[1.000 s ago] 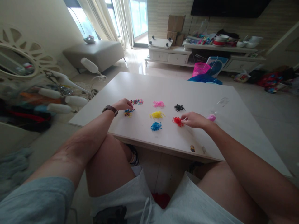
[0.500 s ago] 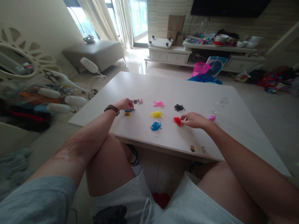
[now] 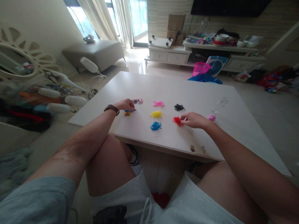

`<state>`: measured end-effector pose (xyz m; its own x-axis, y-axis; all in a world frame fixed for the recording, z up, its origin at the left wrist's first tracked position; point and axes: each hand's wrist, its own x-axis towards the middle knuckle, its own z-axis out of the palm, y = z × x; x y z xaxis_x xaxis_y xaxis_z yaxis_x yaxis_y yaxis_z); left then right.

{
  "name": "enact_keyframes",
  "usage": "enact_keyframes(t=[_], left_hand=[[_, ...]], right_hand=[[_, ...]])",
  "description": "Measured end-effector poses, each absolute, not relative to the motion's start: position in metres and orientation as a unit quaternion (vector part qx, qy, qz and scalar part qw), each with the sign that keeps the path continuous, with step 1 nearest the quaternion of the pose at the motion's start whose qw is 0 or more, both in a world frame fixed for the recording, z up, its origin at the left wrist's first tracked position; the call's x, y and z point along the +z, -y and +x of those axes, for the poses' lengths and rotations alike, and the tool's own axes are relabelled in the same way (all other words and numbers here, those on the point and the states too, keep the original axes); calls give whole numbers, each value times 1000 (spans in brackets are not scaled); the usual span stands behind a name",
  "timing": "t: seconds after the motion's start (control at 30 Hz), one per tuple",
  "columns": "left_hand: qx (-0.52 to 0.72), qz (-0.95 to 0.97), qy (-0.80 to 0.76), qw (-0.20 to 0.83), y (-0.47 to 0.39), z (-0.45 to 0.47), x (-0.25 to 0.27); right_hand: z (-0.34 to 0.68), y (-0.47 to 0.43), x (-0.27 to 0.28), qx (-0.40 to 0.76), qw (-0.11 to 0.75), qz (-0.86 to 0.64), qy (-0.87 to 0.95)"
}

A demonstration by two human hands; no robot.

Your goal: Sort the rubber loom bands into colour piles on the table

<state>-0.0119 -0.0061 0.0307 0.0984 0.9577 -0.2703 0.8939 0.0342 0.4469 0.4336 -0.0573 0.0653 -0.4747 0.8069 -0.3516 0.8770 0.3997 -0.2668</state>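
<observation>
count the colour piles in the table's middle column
3: the pink pile farthest off, the yellow pile in between, and the blue pile nearest. None looks hidden.

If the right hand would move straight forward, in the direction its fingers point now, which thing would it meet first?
The red pile; the right hand already seems to touch it. Beyond, perhaps the yellow pile or blue pile; the exact line is hard to judge.

Left hand (image 3: pixel 126 105) down at the multicoloured pieces (image 3: pixel 139 101), right hand (image 3: pixel 192 119) right at the red pile (image 3: pixel 176 121)! Between the 2 hands: pink pile (image 3: pixel 158 104), yellow pile (image 3: pixel 157 114), blue pile (image 3: pixel 155 126). Black pile (image 3: pixel 179 107) just beyond the right hand.
</observation>
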Motion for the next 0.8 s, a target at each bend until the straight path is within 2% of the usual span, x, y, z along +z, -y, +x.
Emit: enact_keyframes(t=[0.8], left_hand=[[48,718,-637,277,-1,-6,20]], right_hand=[[432,59,67,-220,91,500,-833]])
